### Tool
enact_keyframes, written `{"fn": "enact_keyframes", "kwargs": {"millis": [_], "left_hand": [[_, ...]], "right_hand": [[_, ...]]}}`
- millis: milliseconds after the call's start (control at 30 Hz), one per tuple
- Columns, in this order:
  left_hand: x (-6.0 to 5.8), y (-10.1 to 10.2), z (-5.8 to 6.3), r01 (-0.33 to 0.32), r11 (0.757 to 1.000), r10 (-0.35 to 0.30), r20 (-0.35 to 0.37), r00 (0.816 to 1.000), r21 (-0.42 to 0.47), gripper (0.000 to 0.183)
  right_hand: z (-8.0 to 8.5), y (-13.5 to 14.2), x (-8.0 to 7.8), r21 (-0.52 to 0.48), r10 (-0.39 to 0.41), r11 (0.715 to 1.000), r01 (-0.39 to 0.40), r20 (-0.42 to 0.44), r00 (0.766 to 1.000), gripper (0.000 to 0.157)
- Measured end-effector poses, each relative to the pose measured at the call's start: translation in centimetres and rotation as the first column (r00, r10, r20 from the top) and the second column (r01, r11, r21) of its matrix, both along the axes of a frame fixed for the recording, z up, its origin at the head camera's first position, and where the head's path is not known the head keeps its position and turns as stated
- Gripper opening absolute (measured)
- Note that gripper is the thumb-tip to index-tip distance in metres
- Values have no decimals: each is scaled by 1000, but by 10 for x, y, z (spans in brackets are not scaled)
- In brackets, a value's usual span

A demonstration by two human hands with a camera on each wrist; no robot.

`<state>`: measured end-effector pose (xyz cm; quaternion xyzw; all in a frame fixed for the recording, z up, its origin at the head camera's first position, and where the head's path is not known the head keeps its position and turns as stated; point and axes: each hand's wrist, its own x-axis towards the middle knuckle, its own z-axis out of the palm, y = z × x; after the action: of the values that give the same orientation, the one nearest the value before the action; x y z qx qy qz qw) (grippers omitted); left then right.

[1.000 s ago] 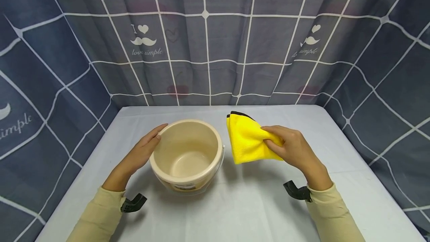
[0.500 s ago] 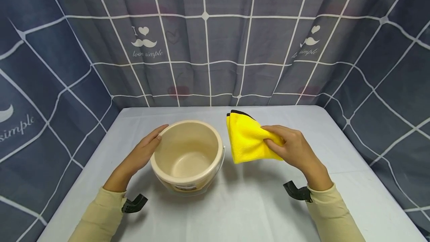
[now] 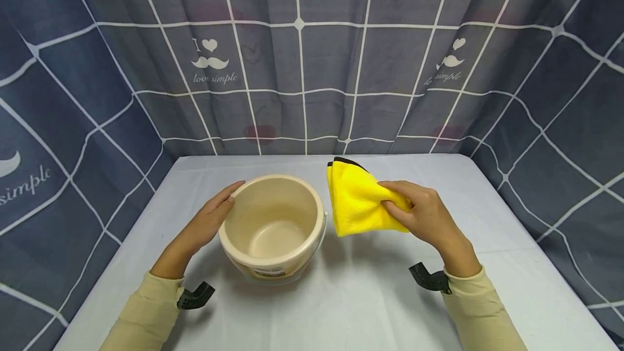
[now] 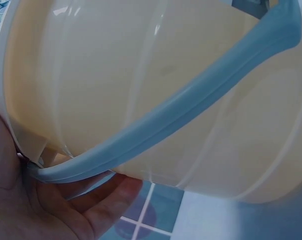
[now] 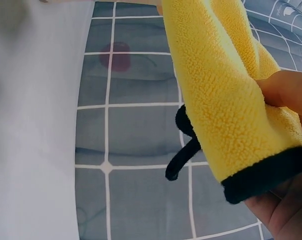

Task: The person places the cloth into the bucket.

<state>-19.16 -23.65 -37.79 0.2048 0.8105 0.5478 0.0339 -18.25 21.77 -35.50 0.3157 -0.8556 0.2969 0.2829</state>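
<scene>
A beige plastic bucket (image 3: 273, 221) stands left of the middle of the table. My left hand (image 3: 207, 221) rests against the outside of its left rim, fingers fairly straight. In the left wrist view the bucket's pale handle (image 4: 165, 120) slants down across its side toward my palm. My right hand (image 3: 429, 213) pinches a folded yellow cloth (image 3: 358, 199) with dark edging, raised above the table to the right of the bucket. The right wrist view shows the thumb on the fluffy cloth (image 5: 215, 95) and a dark edge band hanging lowest; some fingers are hidden behind it.
A white cloth covers the table (image 3: 370, 297). Blue-grey checked curtains (image 3: 326, 64) hang behind it and along both sides. Black wrist mounts (image 3: 195, 296) sit at both sleeve cuffs.
My right hand and the yellow cloth have shifted very slightly left and up. The left hand and the bucket have stayed in place.
</scene>
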Motion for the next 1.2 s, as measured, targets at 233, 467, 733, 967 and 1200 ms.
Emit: {"fn": "enact_keyframes", "kwargs": {"millis": [233, 467, 733, 967, 1200], "left_hand": [[0, 1, 1, 2, 1000, -2, 4, 1000, 1, 52], [-1, 0, 2, 4, 1000, -4, 3, 1000, 3, 51], [-1, 0, 1, 8, 1000, -8, 7, 1000, 1, 51], [-1, -1, 1, 3, 1000, -3, 9, 1000, 0, 51], [-1, -1, -1, 3, 1000, -3, 10, 1000, 0, 51]], "right_hand": [[3, -1, 0, -14, 6, 1000, -6, 2, 1000, 39], [5, -5, -2, -25, 12, 1000, -12, -3, 1000, 38], [7, -8, -2, -36, 33, 999, -34, -8, 999, 37], [10, -12, -4, -42, 52, 998, -52, -5, 999, 38], [12, -16, -5, -36, 57, 998, -57, 5, 998, 37]]}}
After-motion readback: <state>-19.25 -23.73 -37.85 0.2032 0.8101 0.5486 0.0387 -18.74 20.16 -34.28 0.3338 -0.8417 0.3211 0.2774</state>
